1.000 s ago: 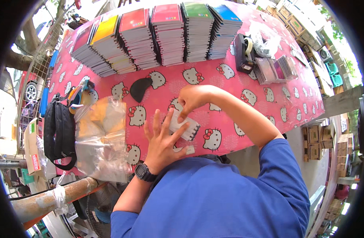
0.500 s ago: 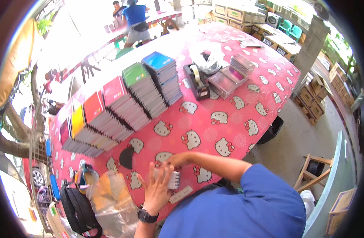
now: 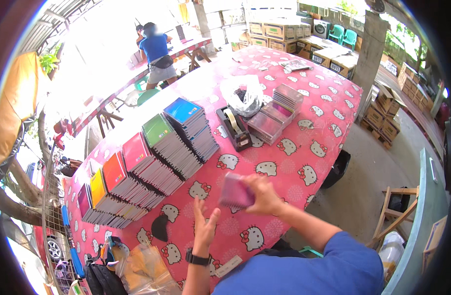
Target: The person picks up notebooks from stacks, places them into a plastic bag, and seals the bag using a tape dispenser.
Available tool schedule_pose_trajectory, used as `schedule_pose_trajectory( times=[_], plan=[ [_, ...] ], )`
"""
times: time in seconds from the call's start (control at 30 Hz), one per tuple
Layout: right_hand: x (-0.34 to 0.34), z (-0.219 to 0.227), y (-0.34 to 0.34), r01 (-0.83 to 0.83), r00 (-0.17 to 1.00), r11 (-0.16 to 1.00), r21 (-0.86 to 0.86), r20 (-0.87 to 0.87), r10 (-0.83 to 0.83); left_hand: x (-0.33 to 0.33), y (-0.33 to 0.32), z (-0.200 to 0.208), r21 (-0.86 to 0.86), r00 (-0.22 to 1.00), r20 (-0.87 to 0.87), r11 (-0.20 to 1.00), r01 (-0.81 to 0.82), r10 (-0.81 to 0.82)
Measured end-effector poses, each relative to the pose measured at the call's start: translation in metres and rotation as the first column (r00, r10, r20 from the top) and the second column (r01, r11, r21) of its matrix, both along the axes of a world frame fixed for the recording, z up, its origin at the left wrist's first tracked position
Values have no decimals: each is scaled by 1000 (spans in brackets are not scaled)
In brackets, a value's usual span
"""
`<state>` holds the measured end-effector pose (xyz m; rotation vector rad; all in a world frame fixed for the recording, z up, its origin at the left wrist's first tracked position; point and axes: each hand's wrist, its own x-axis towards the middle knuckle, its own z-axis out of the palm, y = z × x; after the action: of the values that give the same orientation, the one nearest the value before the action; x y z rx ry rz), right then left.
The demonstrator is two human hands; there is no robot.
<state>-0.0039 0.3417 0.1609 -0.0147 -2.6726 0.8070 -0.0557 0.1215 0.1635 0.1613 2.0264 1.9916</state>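
Note:
My right hand [image 3: 265,196] grips a small purple-pink notepad [image 3: 235,191] above the table, fingers on its right side; motion blurs its details. To the left of it, my left hand [image 3: 205,228] is raised with fingers apart and holds nothing; a black watch is on its wrist. A dark half-round piece [image 3: 160,227] lies on the table left of this hand. Close to my body, a pale ruler-like strip [image 3: 229,266] lies flat. Stacks of spiral notebooks with purple, yellow, orange, red, green [image 3: 158,128] and blue covers [image 3: 184,110] stand in a row beyond.
A black tape dispenser [image 3: 234,129], clear plastic cases [image 3: 266,127] and a white plastic bag [image 3: 242,96] occupy the far middle of the pink patterned table [image 3: 279,189]. Orange items in clear plastic [image 3: 146,265] and a black bag [image 3: 105,278] lie front left. Another person [image 3: 156,54] stands beyond.
My right hand has lifted the notepad off the table and moved it away from my body. My left hand has come off it and opened. The view has shifted.

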Motion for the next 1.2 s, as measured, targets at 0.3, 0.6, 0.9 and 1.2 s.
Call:
schedule_pose_trajectory(
  times=[0.3, 0.6, 0.9, 1.2],
  plan=[
    [-139, 5, 229, 667, 745, 704, 245, -217, -631, 31, -69, -22, -257, 997, -69, 964, -62, 46],
    [-198, -27, 237, 522, 789, 713, 468, 51, -612, 51, -126, -45, -332, 904, -302, 855, -398, 304],
    [-86, -71, 73, -109, 942, 887, -448, -330, -51, 51, -232, -51, -420, 522, -706, 310, -853, 479],
    [-4, -95, -112, -413, 833, 765, -494, 135, 536, 48, -262, -108, -581, 638, -549, 301, -756, 541]
  ],
)
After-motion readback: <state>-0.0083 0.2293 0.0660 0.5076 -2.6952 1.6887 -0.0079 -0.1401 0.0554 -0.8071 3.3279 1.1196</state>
